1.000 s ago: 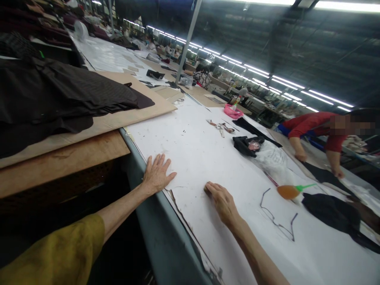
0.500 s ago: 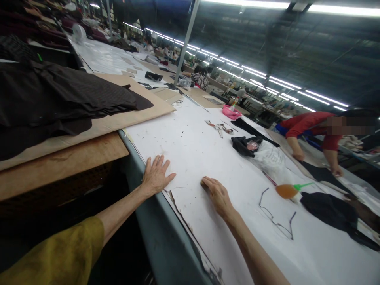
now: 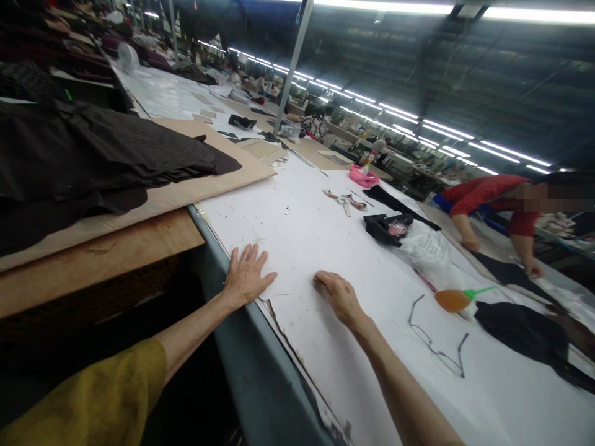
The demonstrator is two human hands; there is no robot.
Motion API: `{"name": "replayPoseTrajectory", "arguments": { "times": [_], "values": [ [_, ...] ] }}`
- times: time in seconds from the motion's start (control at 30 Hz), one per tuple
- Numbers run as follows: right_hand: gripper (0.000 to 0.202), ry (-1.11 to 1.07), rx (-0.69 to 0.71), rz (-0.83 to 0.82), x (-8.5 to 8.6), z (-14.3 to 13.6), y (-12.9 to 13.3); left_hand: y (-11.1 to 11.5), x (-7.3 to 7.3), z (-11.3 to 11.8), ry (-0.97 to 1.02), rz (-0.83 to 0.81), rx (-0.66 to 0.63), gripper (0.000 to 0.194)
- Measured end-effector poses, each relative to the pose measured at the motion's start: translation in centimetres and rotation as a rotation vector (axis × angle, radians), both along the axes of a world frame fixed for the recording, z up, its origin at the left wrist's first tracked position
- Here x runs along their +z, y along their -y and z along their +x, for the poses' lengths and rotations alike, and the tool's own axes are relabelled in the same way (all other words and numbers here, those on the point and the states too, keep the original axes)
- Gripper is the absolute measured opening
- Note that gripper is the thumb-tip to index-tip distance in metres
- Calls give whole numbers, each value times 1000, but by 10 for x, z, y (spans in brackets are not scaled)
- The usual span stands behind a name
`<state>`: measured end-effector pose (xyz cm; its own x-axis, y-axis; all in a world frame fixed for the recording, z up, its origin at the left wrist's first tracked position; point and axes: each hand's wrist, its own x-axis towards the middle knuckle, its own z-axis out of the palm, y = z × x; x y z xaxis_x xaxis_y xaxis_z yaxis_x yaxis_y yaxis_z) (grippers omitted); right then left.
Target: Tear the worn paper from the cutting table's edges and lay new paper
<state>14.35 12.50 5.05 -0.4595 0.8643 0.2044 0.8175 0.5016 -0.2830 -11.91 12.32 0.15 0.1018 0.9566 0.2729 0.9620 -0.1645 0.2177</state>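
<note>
My left hand [image 3: 247, 277] lies flat on the white table covering [image 3: 302, 229] by its near edge, palm down with the fingers spread. To its right, my right hand [image 3: 338, 296] rests on the same white surface with its fingers pressed together and curled under. Whatever the right fingertips may hold is hidden; only a small dark yellowish spot shows at their tips. Right of that hand lies a pair of eyeglasses [image 3: 437, 347]. Beyond the glasses is an orange bottle [image 3: 452, 300] with a green nozzle.
Dark fabric [image 3: 102, 152] is piled on a brown board [image 3: 223, 188] at left. Across the table lie a pink basket [image 3: 364, 176], a black bundle [image 3: 379, 228], clear plastic [image 3: 430, 248] and black cloth [image 3: 520, 328]. A person in red [image 3: 488, 192] bends over dark cloth at right.
My right hand has shifted very slightly away from me, its fingers drawn a little closer together. My left hand stays flat in the same place.
</note>
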Motion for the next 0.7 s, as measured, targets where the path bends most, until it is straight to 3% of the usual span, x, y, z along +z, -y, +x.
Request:
{"name": "replayPoseTrajectory", "arguments": {
  "times": [0.13,0.27,0.4,0.57,0.7],
  "values": [
    [50,23,9,-3,-8,3,27,0,1,0,7,6,1,57],
    [42,38,9,-76,2,27,52,-1,0,0,11,6,3,57],
    [34,11,-31,-90,11,33,38,-1,0,0,-1,13,2,57],
    [40,5,-74,9,2,3,4,0,1,0,-21,13,2,57],
    [47,74,-67,2,-5,-6,18,-1,1,0,-22,18,-2,57]
  ]
}}
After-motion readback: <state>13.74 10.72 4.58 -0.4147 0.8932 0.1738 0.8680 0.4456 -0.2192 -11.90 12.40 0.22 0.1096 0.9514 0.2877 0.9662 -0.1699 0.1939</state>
